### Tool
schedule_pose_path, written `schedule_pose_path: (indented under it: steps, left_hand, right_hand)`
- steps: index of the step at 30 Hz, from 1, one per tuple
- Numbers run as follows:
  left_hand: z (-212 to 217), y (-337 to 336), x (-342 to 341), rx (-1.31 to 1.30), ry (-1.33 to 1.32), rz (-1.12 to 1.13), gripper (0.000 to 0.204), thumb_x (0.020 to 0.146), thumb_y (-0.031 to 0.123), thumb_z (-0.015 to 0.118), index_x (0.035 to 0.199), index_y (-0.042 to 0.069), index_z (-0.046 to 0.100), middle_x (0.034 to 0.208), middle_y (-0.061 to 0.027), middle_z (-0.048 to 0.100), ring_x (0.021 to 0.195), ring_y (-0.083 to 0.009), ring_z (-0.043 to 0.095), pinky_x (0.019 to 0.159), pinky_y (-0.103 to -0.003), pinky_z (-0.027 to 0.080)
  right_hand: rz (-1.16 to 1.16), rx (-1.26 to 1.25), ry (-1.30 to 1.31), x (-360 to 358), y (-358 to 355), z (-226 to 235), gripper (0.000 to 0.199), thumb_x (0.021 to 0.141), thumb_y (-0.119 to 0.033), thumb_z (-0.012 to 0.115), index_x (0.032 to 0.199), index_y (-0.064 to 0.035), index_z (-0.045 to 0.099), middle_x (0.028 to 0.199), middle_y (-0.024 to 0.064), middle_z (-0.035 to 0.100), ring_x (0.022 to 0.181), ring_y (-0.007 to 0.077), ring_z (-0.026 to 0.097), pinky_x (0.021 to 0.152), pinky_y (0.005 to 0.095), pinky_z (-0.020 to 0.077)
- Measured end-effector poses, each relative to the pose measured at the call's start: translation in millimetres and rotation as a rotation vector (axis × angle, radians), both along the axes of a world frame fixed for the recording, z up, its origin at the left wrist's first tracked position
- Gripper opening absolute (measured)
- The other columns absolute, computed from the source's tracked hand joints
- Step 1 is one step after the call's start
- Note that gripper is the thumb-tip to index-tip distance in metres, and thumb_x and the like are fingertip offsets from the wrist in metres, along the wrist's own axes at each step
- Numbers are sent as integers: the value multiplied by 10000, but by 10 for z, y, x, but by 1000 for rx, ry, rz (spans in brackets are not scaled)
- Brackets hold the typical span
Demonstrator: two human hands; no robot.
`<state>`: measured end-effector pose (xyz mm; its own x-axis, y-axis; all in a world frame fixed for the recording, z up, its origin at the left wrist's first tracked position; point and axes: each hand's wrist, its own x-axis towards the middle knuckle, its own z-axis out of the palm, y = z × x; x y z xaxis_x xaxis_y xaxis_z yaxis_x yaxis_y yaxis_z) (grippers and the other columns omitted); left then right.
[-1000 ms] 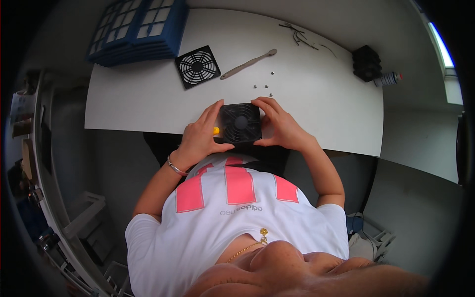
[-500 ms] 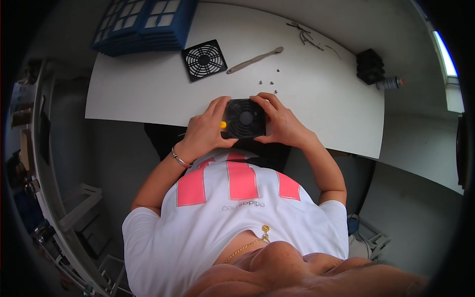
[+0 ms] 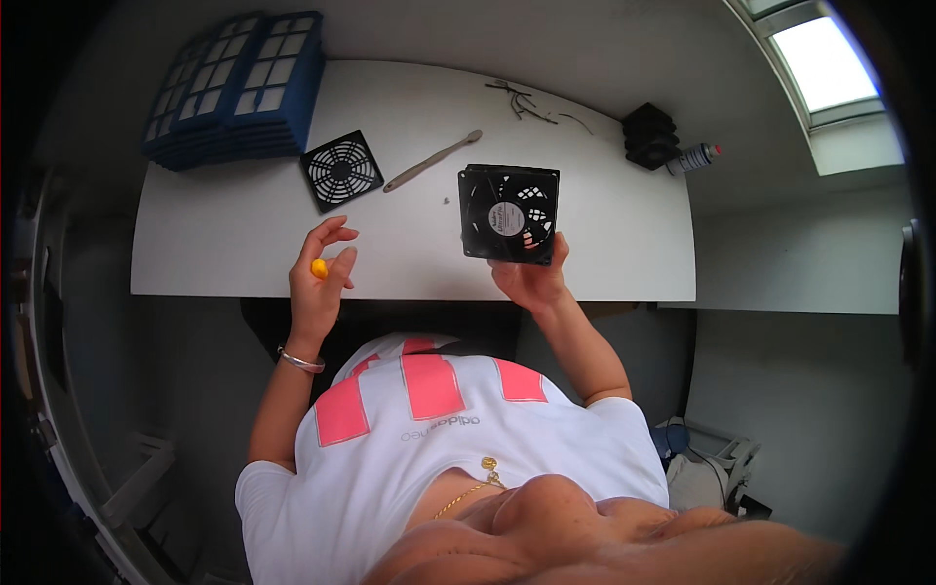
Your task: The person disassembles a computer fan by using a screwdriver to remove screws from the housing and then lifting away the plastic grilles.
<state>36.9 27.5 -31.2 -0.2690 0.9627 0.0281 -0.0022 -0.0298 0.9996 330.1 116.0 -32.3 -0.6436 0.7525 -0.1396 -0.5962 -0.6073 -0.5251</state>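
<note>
My right hand [image 3: 531,283] grips a square black cooling fan [image 3: 478,190] by its lower edge and holds it up over the white table. The fan's hub with a round pale label faces me, and light shows through between its blades. Away to the left, my left hand [image 3: 314,297] has its fingers curled around a yellow-handled screwdriver [image 3: 320,268]. Only the yellow handle end shows; the shaft is hidden. Beyond this hand a black round-slotted fan grille [image 3: 340,170] lies flat. A small screw [image 3: 447,201] is on the table left of the fan.
On the white table [image 3: 214,244] a brown brush-like stick [image 3: 434,161] lies right of the grille. Blue-framed filter panels [image 3: 278,93] are stacked at the far left. Black cable ties [image 3: 522,100] lie at the back. A black fan stack [image 3: 649,135] and spray can [image 3: 692,159] stand far right.
My hands have come apart. The right one has raised the fan away to the right and turned it to its labelled side; the left has let go of it and moved left with the screwdriver.
</note>
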Motion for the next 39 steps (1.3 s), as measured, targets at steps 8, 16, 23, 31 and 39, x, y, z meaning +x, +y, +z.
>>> schedule_pose_path:
  steps: [8, 16, 23, 31, 39]
  left_hand:
    - [-195, 7, -101, -145, -45, 18, 300, 961, 171, 614, 1230, 41, 593, 1098, -53, 656, 759, -38, 551, 583, -195, 470]
    - [-154, 21, -112, -206, 1, -81, 249, 959, 160, 612, 1169, 28, 623, 989, -45, 667, 741, -47, 555, 579, -193, 470]
    - [-158, 18, -134, -194, 22, -127, 223, 958, 150, 605, 1148, 38, 638, 920, -35, 661, 745, -47, 568, 576, -190, 470]
    - [-158, 21, -180, -204, 8, -150, 222, 957, 137, 600, 1151, 34, 638, 906, -32, 658, 760, -55, 580, 586, -195, 478]
    - [-142, 4, -186, -224, -2, -159, 235, 947, 134, 616, 1157, 33, 643, 914, -31, 655, 765, -57, 590, 601, -203, 495]
  right_hand:
    - [-37, -275, 463, -197, -195, 61, 887, 761, -517, 814, 1449, -146, 395, 1333, 269, 401, 963, 125, 579, 695, 196, 588]
    - [67, -383, 569, -194, -252, 199, 735, 779, -311, 853, 1361, -93, 460, 1221, 119, 414, 758, 27, 442, 666, 145, 511]
    - [22, -386, 483, -139, -295, 61, 843, 737, -459, 849, 1393, -109, 453, 1292, 104, 456, 853, 25, 480, 669, 160, 510]
    - [-80, -261, 133, 23, -256, -55, 847, 769, -618, 738, 1396, -116, 469, 1263, 136, 523, 775, 75, 501, 664, 185, 508]
    - [-88, 298, -474, 4, -271, 71, 727, 769, -504, 774, 1324, -87, 560, 1173, 72, 603, 827, 159, 601, 733, 283, 523]
